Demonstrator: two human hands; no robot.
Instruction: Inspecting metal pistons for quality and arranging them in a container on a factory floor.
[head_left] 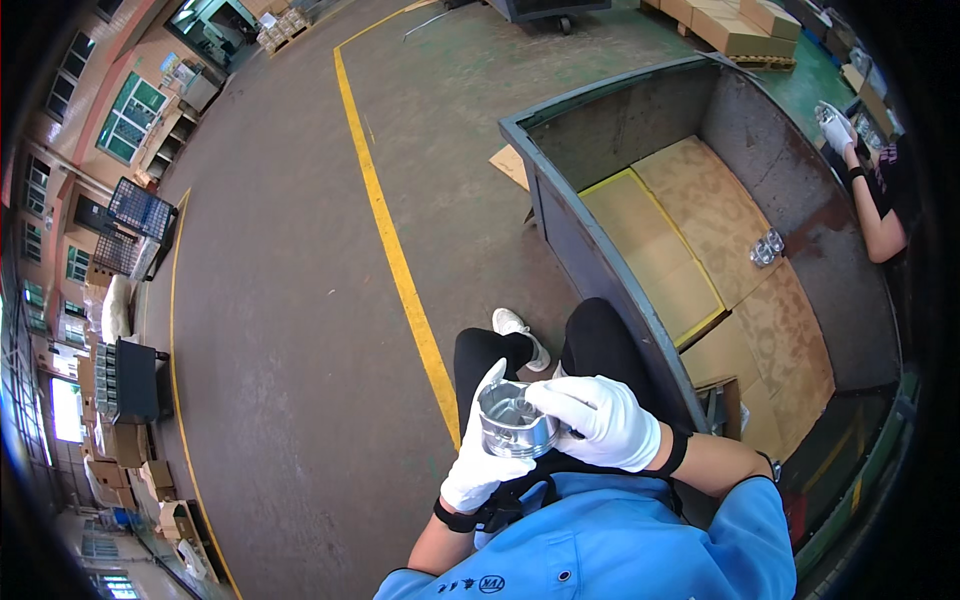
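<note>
Metal piston [515, 420] underside hidden by gloved fingers [560, 398]; co-worker cut off.

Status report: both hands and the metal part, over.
Left hand and right hand, both in white gloves, grip the shiny metal piston over the lap. Grey metal bin stands to the right, apart. Nothing obstructs.

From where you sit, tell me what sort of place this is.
Most likely a factory floor. A painted yellow floor line crosses bare concrete, a large grey steel bin lined with cardboard stands beside you, and both white-gloved hands hold a shiny round metal casting.
</note>
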